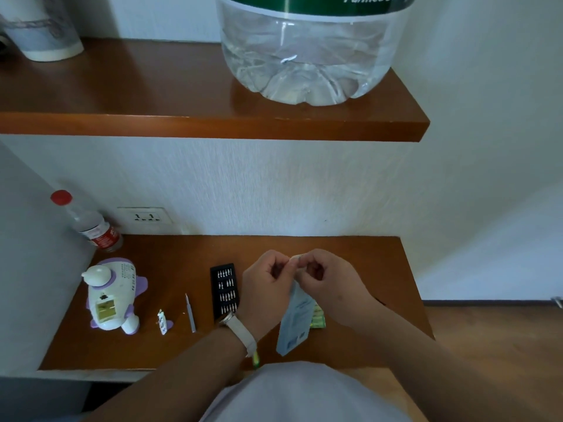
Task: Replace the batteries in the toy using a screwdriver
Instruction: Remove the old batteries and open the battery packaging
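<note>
A white and purple airplane toy [112, 295] lies belly up at the left of the lower wooden shelf [350, 248], its battery compartment open. Its small cover [163, 322] lies to the right, then a thin grey screwdriver [190, 313] and a black bit case [224, 290]. My left hand [265, 287] and right hand [332, 284] both pinch the top edge of a pale blue battery pack [295, 321], held upright above the shelf. Green batteries [318, 319] show behind the pack. Another green item [256, 359] peeks out under my left wrist.
A small bottle with a red cap [88, 223] stands at the back left by a wall socket [146, 216]. An upper shelf [213, 126] overhangs, carrying a large clear water jug [307, 53] and a white container [42, 28].
</note>
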`<state>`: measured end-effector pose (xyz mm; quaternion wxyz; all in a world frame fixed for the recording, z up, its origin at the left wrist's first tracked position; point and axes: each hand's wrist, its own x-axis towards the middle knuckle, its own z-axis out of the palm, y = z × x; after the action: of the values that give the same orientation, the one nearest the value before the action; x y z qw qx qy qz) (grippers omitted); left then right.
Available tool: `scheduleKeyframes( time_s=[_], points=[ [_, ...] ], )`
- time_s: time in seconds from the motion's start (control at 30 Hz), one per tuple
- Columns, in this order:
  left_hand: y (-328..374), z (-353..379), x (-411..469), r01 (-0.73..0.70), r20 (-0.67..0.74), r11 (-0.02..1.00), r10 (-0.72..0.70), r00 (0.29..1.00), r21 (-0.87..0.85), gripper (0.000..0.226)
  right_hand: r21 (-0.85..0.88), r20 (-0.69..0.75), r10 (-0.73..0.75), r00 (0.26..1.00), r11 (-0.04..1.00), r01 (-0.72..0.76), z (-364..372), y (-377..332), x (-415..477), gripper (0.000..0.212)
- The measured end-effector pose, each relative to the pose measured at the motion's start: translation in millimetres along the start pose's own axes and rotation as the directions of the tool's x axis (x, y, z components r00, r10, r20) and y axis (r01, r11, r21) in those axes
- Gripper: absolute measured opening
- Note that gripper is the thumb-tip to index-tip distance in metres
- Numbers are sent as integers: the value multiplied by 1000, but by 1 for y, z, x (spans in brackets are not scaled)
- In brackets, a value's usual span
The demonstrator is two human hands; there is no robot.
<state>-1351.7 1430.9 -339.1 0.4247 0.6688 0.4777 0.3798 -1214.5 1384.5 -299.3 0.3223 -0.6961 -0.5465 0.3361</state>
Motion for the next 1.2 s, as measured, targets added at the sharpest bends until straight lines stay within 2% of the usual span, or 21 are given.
scheduleKeyframes(
  time_s=[0.13, 0.4, 0.6, 0.73, 0.8, 0.93, 1.1, 1.2],
  points=[
    [-11, -5, 11, 112, -11, 994, -112, 994, 0, 19, 134, -21, 113, 993, 985, -109, 3, 12, -2, 6],
    [-30, -23, 18, 176, -33, 983, -175, 984, 58, 17, 171, -18, 161, 987, 973, -156, 15, 36, 1, 15],
    [-23, -43, 20, 189, -77, 979, -183, 980, 77, 16, 89, 155, 132, 979, 985, -147, 46, 34, 11, 12],
    [-35, -59, 16, 223, -127, 972, -212, 969, 80, 16, 67, 202, 98, 974, 991, -114, 71, 35, 17, 12],
    [-41, -69, 12, 248, -137, 965, -235, 962, 89, 15, 0, 254, 79, 964, 997, -82, 84, 38, 17, 10],
    [-52, -95, 2, 292, -194, 953, -273, 942, 76, 13, -229, 411, 21, 911, 970, 81, 116, 52, 21, 14],
    [-68, -132, -11, 355, -239, 930, -325, 915, 94, 16, -416, 656, 70, 752, 864, 282, 167, 86, 24, 36],
    [-76, -150, -18, 365, -265, 925, -328, 907, 103, 18, -466, 722, 73, 688, 786, 406, 190, 96, 23, 35]
  ],
)
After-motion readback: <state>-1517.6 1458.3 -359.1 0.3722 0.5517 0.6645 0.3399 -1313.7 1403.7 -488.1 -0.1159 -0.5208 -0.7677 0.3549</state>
